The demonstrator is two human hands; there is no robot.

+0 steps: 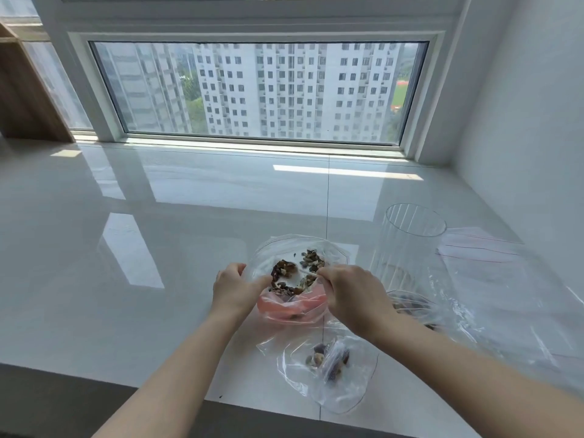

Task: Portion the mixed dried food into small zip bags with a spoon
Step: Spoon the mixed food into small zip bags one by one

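Dried food (297, 273) lying inside clear bag (294, 248) over pink bowl (292, 308) on counter (158, 232). Left hand (232, 287) gripping bag's edge; right hand (350, 292) pinching white spoon (308, 271). Small zip bag (335, 365) sitting nearer, glass jar (407, 248) standing rightward.

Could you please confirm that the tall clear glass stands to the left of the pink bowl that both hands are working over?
Not quite: the head view shows the glass standing to the right of the pink bowl, not the left. Both hands, left and right, are indeed working over that bowl.
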